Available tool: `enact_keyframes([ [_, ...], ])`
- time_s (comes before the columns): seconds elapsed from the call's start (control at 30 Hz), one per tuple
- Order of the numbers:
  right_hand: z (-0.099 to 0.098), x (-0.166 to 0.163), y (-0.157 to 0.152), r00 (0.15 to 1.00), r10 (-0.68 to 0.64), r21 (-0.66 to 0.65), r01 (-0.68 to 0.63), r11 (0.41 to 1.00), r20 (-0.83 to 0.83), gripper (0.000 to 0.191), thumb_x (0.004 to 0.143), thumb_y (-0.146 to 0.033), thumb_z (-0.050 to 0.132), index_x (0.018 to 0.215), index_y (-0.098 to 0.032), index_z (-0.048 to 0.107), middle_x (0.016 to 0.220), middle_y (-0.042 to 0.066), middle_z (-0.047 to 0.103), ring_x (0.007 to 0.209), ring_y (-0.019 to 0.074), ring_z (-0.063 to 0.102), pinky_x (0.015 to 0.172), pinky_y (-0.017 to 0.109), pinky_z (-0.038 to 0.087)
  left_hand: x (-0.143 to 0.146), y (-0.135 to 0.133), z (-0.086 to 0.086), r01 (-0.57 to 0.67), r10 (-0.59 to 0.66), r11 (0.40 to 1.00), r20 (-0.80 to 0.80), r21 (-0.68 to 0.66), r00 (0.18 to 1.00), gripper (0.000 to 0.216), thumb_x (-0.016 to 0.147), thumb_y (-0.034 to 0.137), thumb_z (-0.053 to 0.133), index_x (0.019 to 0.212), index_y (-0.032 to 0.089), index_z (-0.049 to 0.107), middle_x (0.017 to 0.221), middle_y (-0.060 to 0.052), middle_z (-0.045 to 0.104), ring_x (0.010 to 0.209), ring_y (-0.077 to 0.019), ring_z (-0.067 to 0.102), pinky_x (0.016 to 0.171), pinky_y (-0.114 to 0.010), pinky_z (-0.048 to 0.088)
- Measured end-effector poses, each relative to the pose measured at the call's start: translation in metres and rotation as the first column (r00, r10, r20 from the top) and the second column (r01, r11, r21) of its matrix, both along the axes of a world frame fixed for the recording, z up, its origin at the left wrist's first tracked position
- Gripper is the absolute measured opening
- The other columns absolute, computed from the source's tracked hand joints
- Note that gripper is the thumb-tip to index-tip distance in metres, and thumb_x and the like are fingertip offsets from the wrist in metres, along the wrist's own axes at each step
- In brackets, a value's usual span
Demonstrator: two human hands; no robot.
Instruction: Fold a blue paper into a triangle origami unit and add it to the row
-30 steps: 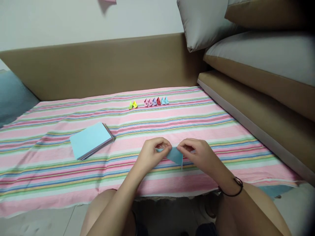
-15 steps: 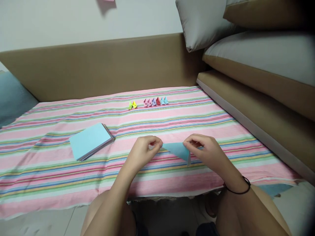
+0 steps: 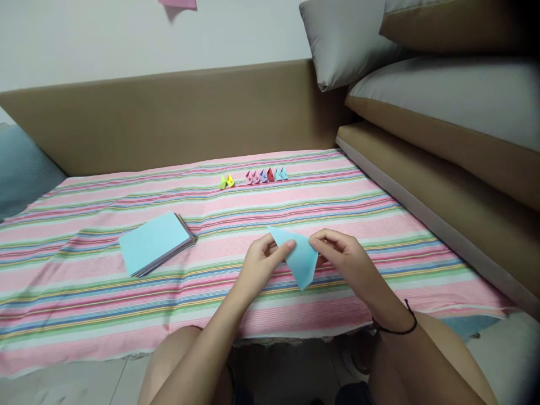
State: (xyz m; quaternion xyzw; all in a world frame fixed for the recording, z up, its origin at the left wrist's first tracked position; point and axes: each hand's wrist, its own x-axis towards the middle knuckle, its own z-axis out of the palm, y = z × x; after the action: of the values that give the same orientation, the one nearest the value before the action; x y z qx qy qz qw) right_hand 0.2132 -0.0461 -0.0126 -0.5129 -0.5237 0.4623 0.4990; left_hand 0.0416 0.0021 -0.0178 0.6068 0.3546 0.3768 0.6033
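Note:
Between my hands, just above the striped cloth, a folded light-blue paper [image 3: 302, 260] hangs with one point downward and another toward the upper left. My left hand [image 3: 262, 260] pinches its left part, thumb lying on the front face and fingers behind. At the upper right corner, my right hand [image 3: 341, 251] grips the paper between thumb and fingers. Part of the right fingers is hidden behind the sheet. A black band circles my right wrist.
A stack of paper sheets [image 3: 155, 243], light blue on top, lies to the left on the striped cloth [image 3: 101, 304]. Farther back stand small folded-paper pieces: yellow ones [image 3: 226, 181] and a row of several coloured ones [image 3: 266, 176]. Big cushions [image 3: 442, 107] are piled at right.
The folded paper has turned, its broad face now toward me and a point downward. My left hand has shifted right, its thumb onto the paper's face; my right hand keeps its corner.

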Motion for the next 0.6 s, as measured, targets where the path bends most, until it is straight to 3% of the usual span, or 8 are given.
enact_keyframes([
  [0.2, -0.004, -0.004, 0.002, 0.994, -0.001, -0.047, -0.005, 0.999, -0.110, 0.031, 0.085, -0.048, 0.051, 0.085, -0.019, 0.060, 0.072, 0.001, 0.060, 0.065, 0.0136, 0.059, 0.062, 0.027, 0.052, 0.001, 0.001, -0.006, -0.167, 0.167, 0.985, 0.004, -0.048, 0.986, 0.029, 0.072, 0.040, 0.068, 0.069, 0.012, 0.064, 0.065, -0.002, 0.064, 0.062, -0.0148, 0.058, 0.062, -0.028, 0.050],
  [0.3, -0.005, -0.006, 0.003, 0.992, 0.010, -0.069, -0.019, 0.997, -0.127, 0.027, 0.082, -0.045, 0.057, 0.087, -0.019, 0.059, 0.072, 0.001, 0.061, 0.066, 0.0137, 0.059, 0.063, 0.027, 0.052, 0.001, 0.001, -0.005, -0.223, 0.225, 0.971, 0.018, -0.085, 0.974, 0.028, 0.071, 0.040, 0.070, 0.068, 0.012, 0.064, 0.063, -0.001, 0.064, 0.060, -0.0140, 0.058, 0.063, -0.028, 0.051],
  [0.5, -0.011, -0.007, 0.005, 0.993, -0.055, -0.005, 0.055, 0.998, -0.105, 0.021, 0.076, -0.036, 0.067, 0.074, -0.018, 0.056, 0.063, -0.003, 0.055, 0.059, 0.0115, 0.055, 0.061, 0.025, 0.049, 0.003, -0.002, -0.002, -0.102, 0.112, 0.987, 0.085, -0.120, 0.990, 0.026, 0.075, 0.038, 0.067, 0.074, 0.012, 0.065, 0.069, -0.003, 0.067, 0.063, -0.0145, 0.061, 0.064, -0.028, 0.052],
  [0.6, -0.015, -0.006, 0.006, 0.992, -0.089, 0.008, 0.090, 0.996, -0.086, 0.020, 0.076, -0.035, 0.067, 0.076, -0.018, 0.056, 0.063, -0.003, 0.055, 0.060, 0.0122, 0.056, 0.060, 0.025, 0.048, 0.003, -0.001, -0.003, -0.064, 0.075, 0.991, 0.096, -0.117, 0.993, 0.024, 0.068, 0.032, 0.074, 0.079, 0.013, 0.065, 0.069, -0.001, 0.068, 0.063, -0.0142, 0.061, 0.065, -0.027, 0.051],
])
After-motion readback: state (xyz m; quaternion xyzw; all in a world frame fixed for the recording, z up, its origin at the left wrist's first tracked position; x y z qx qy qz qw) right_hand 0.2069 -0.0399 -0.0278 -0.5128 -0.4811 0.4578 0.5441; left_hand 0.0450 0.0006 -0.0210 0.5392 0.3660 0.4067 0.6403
